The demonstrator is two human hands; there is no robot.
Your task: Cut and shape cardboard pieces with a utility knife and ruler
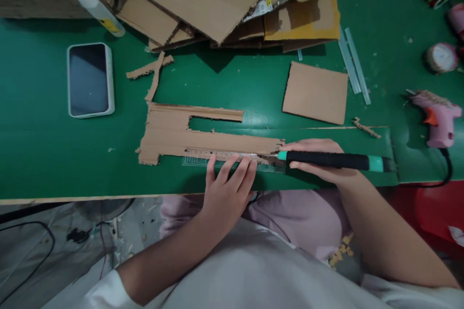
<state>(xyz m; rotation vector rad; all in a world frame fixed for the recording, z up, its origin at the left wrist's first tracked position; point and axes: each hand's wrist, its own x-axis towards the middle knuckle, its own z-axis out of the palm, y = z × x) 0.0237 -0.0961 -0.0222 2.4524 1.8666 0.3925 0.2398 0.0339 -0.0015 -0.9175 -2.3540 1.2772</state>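
Observation:
My left hand [230, 186] presses its spread fingertips on a clear plastic ruler [197, 158]. The ruler lies along the near edge of a brown cardboard piece [170, 130] that has a long slot cut into it. In my right hand [319, 147] is a utility knife [326, 159] with a black and teal handle. Its thin metal tip points left and meets the ruler and cardboard near their right end; the exact contact is too small to tell. Farther back on the right lies a loose cardboard rectangle [315, 91].
Stacked cardboard [203, 0] covers the back of the green table [32, 154]. A phone-like device [90, 79] and a white bottle [96, 7] are at left. Torn strips [154, 79] lie near the cardboard. Glue sticks [350, 60], a pink glue gun [437, 116] and a tape roll [442, 58] are at right.

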